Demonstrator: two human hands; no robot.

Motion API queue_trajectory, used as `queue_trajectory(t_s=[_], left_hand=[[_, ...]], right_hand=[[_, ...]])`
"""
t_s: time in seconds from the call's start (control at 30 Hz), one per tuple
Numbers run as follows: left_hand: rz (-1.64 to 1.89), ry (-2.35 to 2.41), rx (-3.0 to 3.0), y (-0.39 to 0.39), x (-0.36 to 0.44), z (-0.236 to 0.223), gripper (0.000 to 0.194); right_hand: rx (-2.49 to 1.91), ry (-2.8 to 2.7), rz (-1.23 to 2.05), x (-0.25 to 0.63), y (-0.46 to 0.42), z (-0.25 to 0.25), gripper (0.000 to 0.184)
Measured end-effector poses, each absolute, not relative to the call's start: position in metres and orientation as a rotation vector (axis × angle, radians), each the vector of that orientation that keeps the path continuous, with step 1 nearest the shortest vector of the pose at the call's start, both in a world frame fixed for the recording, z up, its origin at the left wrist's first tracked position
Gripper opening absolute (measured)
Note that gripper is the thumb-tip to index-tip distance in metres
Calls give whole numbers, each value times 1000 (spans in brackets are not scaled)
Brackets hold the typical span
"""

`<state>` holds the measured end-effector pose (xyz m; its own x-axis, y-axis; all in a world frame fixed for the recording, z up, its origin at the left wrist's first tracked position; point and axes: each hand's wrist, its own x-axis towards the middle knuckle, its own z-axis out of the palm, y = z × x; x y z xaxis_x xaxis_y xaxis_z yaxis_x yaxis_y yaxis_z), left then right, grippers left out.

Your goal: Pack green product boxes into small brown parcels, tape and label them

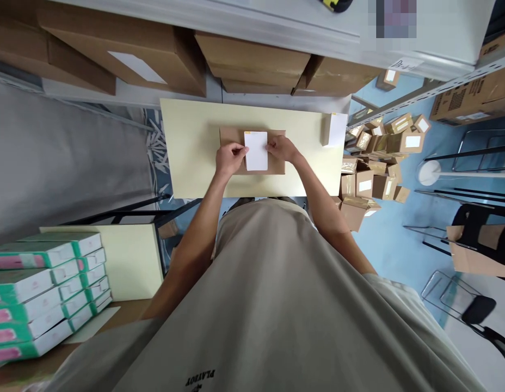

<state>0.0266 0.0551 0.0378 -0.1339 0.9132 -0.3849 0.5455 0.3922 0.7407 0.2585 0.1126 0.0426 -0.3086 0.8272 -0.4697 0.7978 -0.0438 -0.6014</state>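
Note:
A flat brown cardboard box lies on the pale yellow table in front of me. Over its middle is a white label with a small orange mark at its top left corner. My left hand pinches the label's left edge between thumb and finger. On the opposite side, my right hand is closed at the label's right edge, fingers bent. Whether the label is stuck down or only lies over the box, I cannot tell.
A white stack or box with an orange mark stands at the table's right end. Large cartons line the shelf behind. Several small cartons are heaped on the floor at right. Green-and-white boxes are stacked at lower left.

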Motion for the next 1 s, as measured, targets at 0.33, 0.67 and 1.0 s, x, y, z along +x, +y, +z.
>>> queue_trajectory(t_s=[0.33,0.67,1.0], left_hand=[[533,1834,1253,57,28,39,15],[511,1859,1255,56,30,40,15],[492,1901,1258,56,32,39,14]], right_hand=[[-1941,-2179,1381,252,114,50,28],[-2060,-2103,1339,245,111,50,22],[-2141,-2046,1244,231,105,47,17]])
